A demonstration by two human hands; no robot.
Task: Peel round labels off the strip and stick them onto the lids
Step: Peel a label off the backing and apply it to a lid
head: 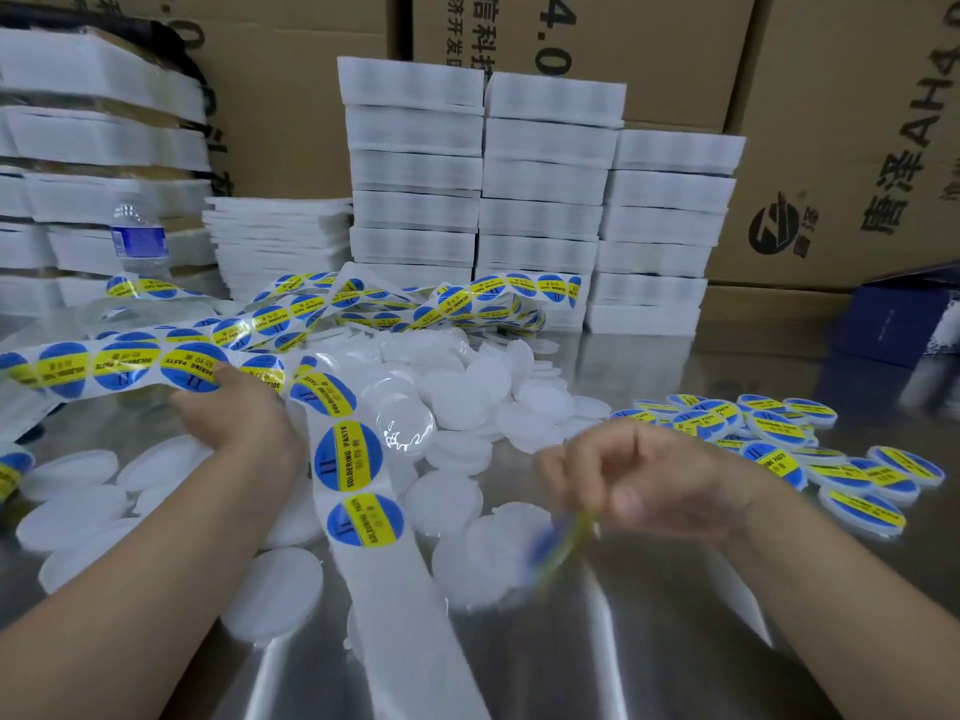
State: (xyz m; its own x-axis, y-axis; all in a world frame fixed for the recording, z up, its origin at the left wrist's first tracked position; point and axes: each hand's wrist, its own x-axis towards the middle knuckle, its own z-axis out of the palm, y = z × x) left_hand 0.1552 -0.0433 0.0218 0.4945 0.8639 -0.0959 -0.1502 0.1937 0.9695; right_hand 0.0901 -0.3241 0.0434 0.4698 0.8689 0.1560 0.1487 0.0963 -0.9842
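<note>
Over on the metal desk (pixel 649 657), left hand (pixel 234 415) grip curled round the white backing strip (pixel 400 595) of blue-and-yellow round labels (pixel 349 456), plain white plastic lids (pixel 467 392) heaped centre, right hand (pixel 649 475), blurred, pinching one peeled label (pixel 558 543), labelled lids (pixel 774 426) far right.

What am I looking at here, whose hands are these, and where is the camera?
There is no machine: these are a person's bare hands, filmed by one camera worn on the head, looking down. The left hand grips a long white strip of round blue-and-yellow labels. The right hand pinches one blurred peeled label. On the shiny metal table lie plain white round plastic lids and, to the right, lids already labelled. Behind stand stacked white trays, a clear water bottle and brown cardboard boxes.
</note>
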